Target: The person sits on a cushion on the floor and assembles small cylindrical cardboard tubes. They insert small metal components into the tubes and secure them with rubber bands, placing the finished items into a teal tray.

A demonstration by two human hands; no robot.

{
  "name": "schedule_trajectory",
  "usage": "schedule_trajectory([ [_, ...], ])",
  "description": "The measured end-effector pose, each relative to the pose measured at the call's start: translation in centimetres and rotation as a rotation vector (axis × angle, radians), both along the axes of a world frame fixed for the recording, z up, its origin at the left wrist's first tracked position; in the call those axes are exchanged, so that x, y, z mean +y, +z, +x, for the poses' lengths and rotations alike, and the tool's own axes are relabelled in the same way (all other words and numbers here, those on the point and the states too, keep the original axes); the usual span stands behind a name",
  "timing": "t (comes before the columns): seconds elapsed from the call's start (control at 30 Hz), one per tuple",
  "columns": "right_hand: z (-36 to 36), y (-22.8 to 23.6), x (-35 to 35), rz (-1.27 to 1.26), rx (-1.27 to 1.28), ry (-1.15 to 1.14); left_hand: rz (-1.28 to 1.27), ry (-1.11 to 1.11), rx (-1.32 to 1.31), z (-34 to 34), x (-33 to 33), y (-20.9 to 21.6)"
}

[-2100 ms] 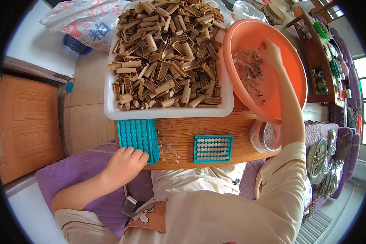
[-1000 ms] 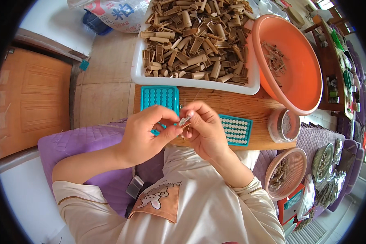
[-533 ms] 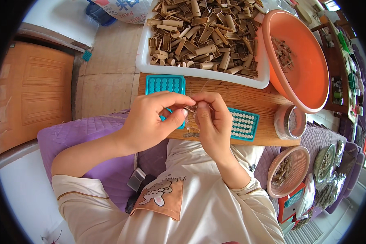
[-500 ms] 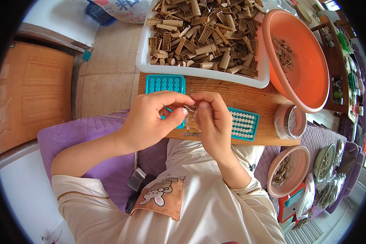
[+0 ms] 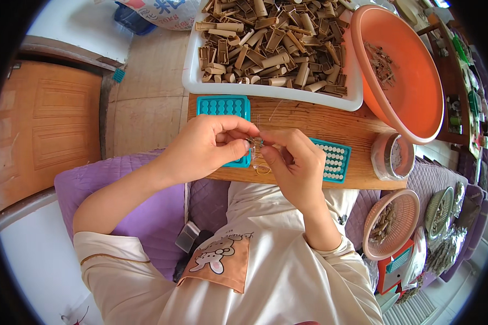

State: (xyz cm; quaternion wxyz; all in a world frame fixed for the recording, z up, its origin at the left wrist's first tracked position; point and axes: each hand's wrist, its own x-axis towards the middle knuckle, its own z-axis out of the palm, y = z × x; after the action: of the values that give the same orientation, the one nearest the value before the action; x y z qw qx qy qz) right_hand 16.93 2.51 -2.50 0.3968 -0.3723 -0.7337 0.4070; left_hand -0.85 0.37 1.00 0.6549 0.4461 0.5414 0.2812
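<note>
Over the near edge of the wooden table [image 5: 309,120], my left hand [image 5: 206,147] and my right hand [image 5: 297,165] meet fingertip to fingertip. Both are closed in a pinch on a small brownish part [image 5: 256,142], too small to tell its kind. Thin clear strands and a yellowish loop [image 5: 262,170] show just below the fingers. Partly behind my left hand lies a teal tray [image 5: 248,108] with round teal pieces in rows. To the right of my right hand sits a second teal tray [image 5: 348,154] holding rows of white round pieces.
A white bin [image 5: 276,96] heaped with tan half-round casings fills the far side. Beside it, an orange basin [image 5: 417,97] leans with small bits inside. A clear-wrapped round container [image 5: 394,157] stands at the table's right end, and a pink basket [image 5: 409,233] lies beyond it.
My right hand has shifted slightly right and its fingers have curled in more. The small part now shows more plainly between the fingertips. The whole view has drifted a little.
</note>
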Motion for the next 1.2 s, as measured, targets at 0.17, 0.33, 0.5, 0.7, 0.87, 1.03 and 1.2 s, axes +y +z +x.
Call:
schedule_trajectory([
  [0.17,0.3,0.3,-0.1,-0.05,-0.019,0.017,-0.024,-0.044,0.02,-0.2,0.2,0.2],
  [0.33,0.6,-0.1,0.0,-0.117,0.013,0.002,0.029,-0.011,0.012,-0.4,0.5,-0.2],
  [0.5,0.6,-1.2,0.3,-0.163,0.113,-0.089,0.791,-0.043,0.998,-4.3,4.2,-3.2],
  [0.7,1.5,-1.2,0.6,-0.132,0.117,-0.077,0.729,-0.177,1.507,-7.0,6.5,-5.9],
  [0.87,2.7,-1.8,1.1,-0.157,0.126,-0.13,0.687,-0.213,1.493,-6.8,6.8,-5.6],
  [1.03,2.6,-2.3,1.3,-0.254,0.244,-0.174,0.801,0.063,1.112,-6.4,7.4,-4.1],
  [1.2,2.1,-2.0,1.1,-0.308,0.325,-0.19,0.483,0.354,0.359,-3.4,6.4,-2.1],
])
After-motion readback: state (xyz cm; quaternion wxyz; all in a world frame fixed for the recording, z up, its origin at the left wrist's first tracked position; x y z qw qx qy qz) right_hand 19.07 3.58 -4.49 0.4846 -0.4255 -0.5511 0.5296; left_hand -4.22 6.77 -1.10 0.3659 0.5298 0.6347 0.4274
